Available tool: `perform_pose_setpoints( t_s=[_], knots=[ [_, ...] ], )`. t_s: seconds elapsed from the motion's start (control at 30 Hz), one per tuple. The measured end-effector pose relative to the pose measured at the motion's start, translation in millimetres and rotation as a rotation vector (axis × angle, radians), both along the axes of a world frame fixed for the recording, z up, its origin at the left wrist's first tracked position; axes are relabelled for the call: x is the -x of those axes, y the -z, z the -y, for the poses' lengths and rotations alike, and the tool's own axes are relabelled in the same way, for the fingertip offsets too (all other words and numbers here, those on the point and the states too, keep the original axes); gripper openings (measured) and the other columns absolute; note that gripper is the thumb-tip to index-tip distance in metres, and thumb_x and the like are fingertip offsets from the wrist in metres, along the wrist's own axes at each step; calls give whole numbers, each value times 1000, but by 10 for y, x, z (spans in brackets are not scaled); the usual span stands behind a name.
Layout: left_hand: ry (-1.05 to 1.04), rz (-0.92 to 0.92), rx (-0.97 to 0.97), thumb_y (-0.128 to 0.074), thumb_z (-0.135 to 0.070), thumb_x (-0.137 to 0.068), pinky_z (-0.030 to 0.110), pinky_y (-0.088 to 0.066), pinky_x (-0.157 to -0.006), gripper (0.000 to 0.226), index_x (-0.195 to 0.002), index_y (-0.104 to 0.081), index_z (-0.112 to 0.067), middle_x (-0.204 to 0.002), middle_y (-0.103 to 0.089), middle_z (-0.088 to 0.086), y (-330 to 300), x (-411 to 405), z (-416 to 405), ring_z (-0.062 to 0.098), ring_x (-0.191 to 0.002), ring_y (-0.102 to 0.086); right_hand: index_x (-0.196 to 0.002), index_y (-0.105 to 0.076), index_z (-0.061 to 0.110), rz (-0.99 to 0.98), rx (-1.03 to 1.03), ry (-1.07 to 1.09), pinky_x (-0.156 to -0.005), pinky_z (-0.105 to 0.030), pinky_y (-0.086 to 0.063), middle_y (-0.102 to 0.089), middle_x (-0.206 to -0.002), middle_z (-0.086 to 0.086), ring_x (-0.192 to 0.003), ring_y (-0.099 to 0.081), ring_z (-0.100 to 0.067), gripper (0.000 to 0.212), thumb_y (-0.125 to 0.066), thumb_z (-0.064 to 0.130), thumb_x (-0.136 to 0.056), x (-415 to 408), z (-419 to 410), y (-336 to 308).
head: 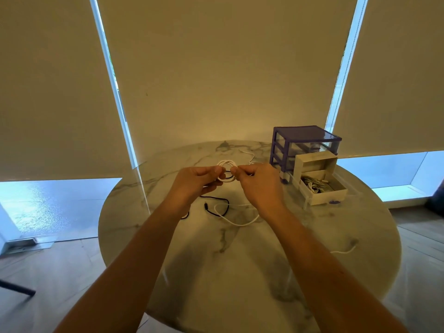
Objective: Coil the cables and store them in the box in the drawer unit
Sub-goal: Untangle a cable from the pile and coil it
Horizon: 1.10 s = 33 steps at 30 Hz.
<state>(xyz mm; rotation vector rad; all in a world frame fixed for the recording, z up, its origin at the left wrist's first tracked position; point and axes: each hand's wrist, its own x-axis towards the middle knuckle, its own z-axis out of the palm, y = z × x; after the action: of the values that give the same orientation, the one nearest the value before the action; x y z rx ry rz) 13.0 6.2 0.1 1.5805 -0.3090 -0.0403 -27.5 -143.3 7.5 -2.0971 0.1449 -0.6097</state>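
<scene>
White cable coil (226, 171) pinched between left hand (194, 182) and right hand (259, 184), both arms outstretched over marble table (240, 260).

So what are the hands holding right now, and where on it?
Both hands hold the white cable coil: the left hand pinches its left side, the right hand its right side, above the table.

Beige roller blinds (216, 68), marble table (240, 260), wood floor (60, 272)

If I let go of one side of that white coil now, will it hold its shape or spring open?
Likely springs open: the white coil is loose loops, untied, pinched by left hand and right hand. Probably light and floppy; its tail lies limp on the table.
</scene>
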Motion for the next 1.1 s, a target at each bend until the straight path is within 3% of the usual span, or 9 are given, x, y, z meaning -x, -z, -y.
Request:
perform_pose_setpoints(
  t_s=[0.17, 0.3, 0.47, 0.57, 0.63, 0.8, 0.87, 0.97, 1.1],
  knots=[
    [29, 42, 20, -63, -16, -90, 22, -57, -78, 19, -106, -71, -10, -90, -75, 2, 32, 8, -5, 16, -84, -72, -98, -76, 25, 23, 20, 28, -74, -40, -56, -72, -79, 1, -72, -65, -16, 21, -62, 38, -90, -30, 23, 35],
    [-63, 106, 25, -64, -14, -90, 21, -57, -73, 12, -97, -73, -15, -83, -74, 1, 23, -9, 14, 12, -75, -69, -98, -76, 17, 78, -95, -111, -73, -43, -56, -71, -83, -2, -68, -62, -16, 22, -65, 33, -89, -65, 42, 62],
    [-199, 181, 24, -63, -14, -91, 21, -56, -69, 11, -87, -73, -20, -81, -72, 2, -31, -64, -11, 14, -71, -67, -114, -69, 19, -12, -132, -291, -63, -14, -49, -68, -82, 1, -65, -57, -7, 23, -59, 23, -94, -32, 125, 138],
    [-244, 210, 48, -62, -14, -92, 22, -57, -71, 15, -84, -72, -22, -79, -71, 0, -103, -102, -39, 12, -69, -67, -113, -66, 22, -75, -61, -320, -65, -9, -46, -68, -85, 3, -70, -58, 0, 20, -56, 20, -95, -8, 165, 245],
    [-262, 223, 67, -61, -14, -93, 21, -57, -70, 17, -82, -71, -23, -78, -71, -1, -166, -130, -61, 9, -67, -67, -105, -66, 21, -121, -17, -320, -64, -9, -45, -66, -83, 6, -70, -59, 3, 14, -55, 24, -96, 6, 190, 309],
    [-287, 189, 140, -61, -17, -93, 20, -56, -68, 13, -83, -71, -19, -82, -71, 2, -309, -203, -174, 10, -68, -67, -104, -69, 16, -203, 154, -303, -75, -24, -48, -66, -91, 3, -86, -61, -12, 19, -53, 24, -97, -7, 301, 416],
    [-279, 166, 158, -61, -17, -93, 19, -56, -67, 11, -86, -71, -17, -83, -71, 3, -343, -215, -210, 9, -68, -67, -105, -71, 16, -254, 131, -294, -71, -20, -47, -66, -90, 4, -82, -60, -8, 19, -54, 22, -96, -23, 362, 423],
    [-211, 99, 171, -60, -15, -93, 17, -55, -64, 11, -92, -71, -11, -82, -71, 2, -356, -182, -212, 7, -65, -68, -102, -72, 13, -313, -50, -287, -55, -14, -48, -69, -86, 0, -65, -60, -8, 18, -56, 19, -95, -53, 432, 401],
    [-61, -1, 128, -60, -15, -93, 20, -58, -70, 15, -100, -70, -7, -84, -73, 2, -306, -92, -128, 8, -69, -69, -102, -68, -3, -179, -701, -228, -61, -26, -58, -69, -85, -13, -66, -68, -21, 21, -59, 14, -93, -117, 433, 354]
  ],
)
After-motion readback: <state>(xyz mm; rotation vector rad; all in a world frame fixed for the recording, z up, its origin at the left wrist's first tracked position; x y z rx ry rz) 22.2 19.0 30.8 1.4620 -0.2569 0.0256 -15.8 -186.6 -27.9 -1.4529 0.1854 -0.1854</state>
